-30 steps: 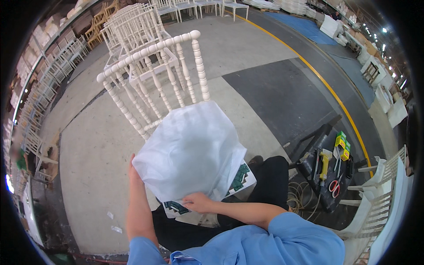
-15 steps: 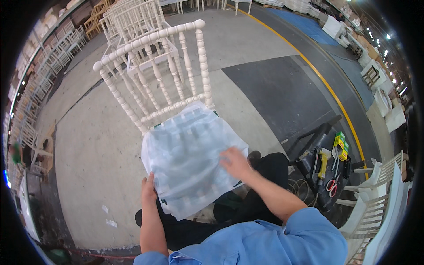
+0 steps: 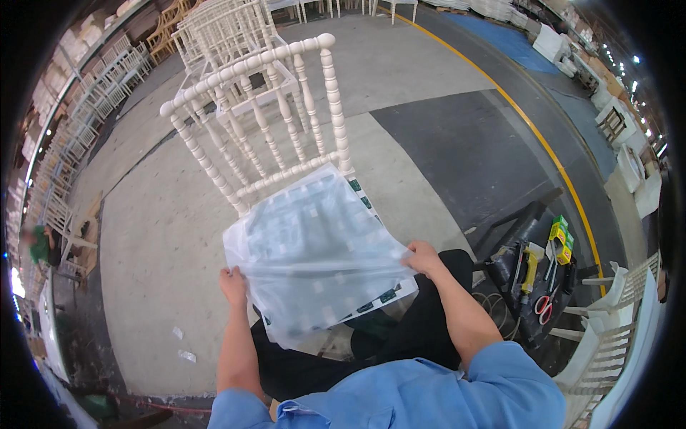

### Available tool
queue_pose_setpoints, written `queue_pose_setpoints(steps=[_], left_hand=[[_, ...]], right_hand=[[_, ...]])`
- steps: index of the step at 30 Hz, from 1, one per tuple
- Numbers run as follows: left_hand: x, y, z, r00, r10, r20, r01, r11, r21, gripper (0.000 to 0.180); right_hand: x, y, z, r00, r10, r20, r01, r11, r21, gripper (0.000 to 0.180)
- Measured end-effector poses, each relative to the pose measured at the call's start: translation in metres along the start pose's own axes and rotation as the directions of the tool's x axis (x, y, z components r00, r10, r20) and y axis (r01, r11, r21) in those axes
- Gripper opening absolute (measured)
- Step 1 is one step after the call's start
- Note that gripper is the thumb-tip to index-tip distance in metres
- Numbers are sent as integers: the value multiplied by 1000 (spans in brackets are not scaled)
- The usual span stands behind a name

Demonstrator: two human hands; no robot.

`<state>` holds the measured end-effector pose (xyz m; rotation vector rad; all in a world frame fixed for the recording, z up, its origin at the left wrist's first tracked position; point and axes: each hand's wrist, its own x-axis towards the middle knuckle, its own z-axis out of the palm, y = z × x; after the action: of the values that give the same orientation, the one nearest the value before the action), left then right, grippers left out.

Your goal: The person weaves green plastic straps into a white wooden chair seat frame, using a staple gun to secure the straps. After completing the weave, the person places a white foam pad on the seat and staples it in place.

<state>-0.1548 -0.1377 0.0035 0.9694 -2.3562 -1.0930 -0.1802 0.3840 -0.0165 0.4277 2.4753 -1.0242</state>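
Note:
In front of me stands a white chair (image 3: pixel 259 118) with a turned, beaded spindle back. A translucent white plastic sheet (image 3: pixel 314 236) lies over its seat, drawn taut from side to side with creases across the middle. My left hand (image 3: pixel 234 286) pinches the sheet's left edge. At the right, my right hand (image 3: pixel 424 259) grips the opposite edge, pulled out past the seat's side. Strips with dark green patches (image 3: pixel 365 201) show along the uncovered right and front borders of the seat.
A black stool (image 3: pixel 532 275) at my right carries red-handled scissors (image 3: pixel 544 309), a yellow-handled tool (image 3: pixel 531 268) and green-yellow boxes (image 3: pixel 562 239). White chairs (image 3: pixel 614 314) stand beyond it. More chairs (image 3: pixel 221 36) are stacked behind. A person in green (image 3: pixel 39 244) is at far left.
My right hand has moved right from the seat top and taken the sheet's edge. The sheet is stretched sideways, baring the seat's right and front borders. My left hand has shifted slightly.

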Motion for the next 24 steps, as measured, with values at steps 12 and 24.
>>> queue_pose_setpoints(steps=[12, 24], left_hand=[[-65, -19, -4, 770, -464, 437, 583, 790, -189, 70], [-85, -30, 7, 818, -342, 462, 518, 788, -334, 58]], right_hand=[[3, 2, -5, 958, 85, 274, -87, 996, -4, 35], [20, 0, 3, 908, 107, 405, -238, 928, 288, 23]])
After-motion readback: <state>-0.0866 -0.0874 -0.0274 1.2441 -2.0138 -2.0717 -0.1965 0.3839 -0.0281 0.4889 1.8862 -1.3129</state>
